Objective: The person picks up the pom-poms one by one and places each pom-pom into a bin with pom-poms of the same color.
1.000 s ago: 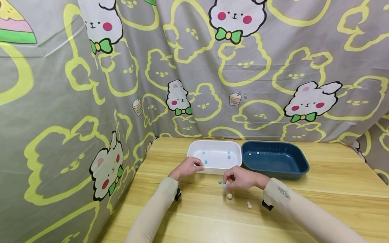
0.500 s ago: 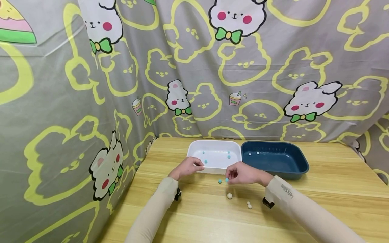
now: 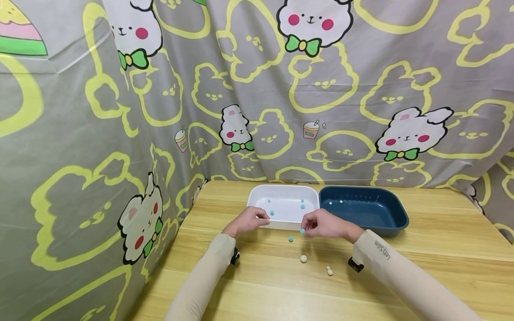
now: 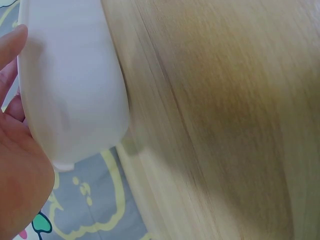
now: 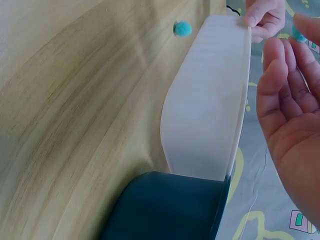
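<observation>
My left hand (image 3: 250,220) grips the near-left rim of a white plastic tray (image 3: 286,226); the left wrist view shows the thumb (image 4: 14,46) on its outer side. Between thumb and fingertips my right hand (image 3: 330,224) pinches a small turquoise pom-pom (image 3: 302,231), held off the table just before the tray's near-right side. A second turquoise pom-pom (image 3: 291,239) lies on the table in front of the tray. Several more turquoise pom-poms are inside the tray. Nearer me is a white pom-pom (image 3: 303,258), with two smaller white ones (image 3: 329,272) close together to its right.
A dark blue tray (image 3: 391,231) stands against the white tray's right end, with two small white pom-poms inside. Both trays sit toward the back of the wooden table (image 3: 257,285). A patterned grey curtain (image 3: 261,169) hangs behind and along the left.
My right hand has lifted the turquoise pom-pom and carried it away from me toward the white tray. The left hand has stayed at the tray rim.
</observation>
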### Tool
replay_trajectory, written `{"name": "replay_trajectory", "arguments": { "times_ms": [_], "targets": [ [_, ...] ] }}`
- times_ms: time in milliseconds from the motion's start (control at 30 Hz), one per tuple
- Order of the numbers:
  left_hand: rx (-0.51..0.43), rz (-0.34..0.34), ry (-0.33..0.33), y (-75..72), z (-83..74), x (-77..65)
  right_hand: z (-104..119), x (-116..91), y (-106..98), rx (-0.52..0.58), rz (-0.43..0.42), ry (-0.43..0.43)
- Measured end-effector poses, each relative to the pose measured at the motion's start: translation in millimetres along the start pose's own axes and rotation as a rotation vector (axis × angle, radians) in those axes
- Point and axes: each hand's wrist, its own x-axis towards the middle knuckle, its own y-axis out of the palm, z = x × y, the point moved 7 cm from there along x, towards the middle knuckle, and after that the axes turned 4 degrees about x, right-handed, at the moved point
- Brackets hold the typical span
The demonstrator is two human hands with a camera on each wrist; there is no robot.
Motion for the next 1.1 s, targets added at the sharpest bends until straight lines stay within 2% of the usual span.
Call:
{"name": "replay_trajectory", "arguments": {
  "times_ms": [300,800,1100],
  "targets": [
    [0.004,0.001,0.000,0.2,-0.3,-0.1,-9.5,2.0,-6.2,-0.013,-0.046,0.041],
    [0.007,-0.002,0.013,0.2,0.1,0.3,-25.4,5.5,-17.8,0.026,-0.140,0.085],
    [0.008,0.001,0.003,0.7,-0.1,-0.2,-27.3,8.2,-23.6,0.010,-0.204,0.140]
  ]
}}
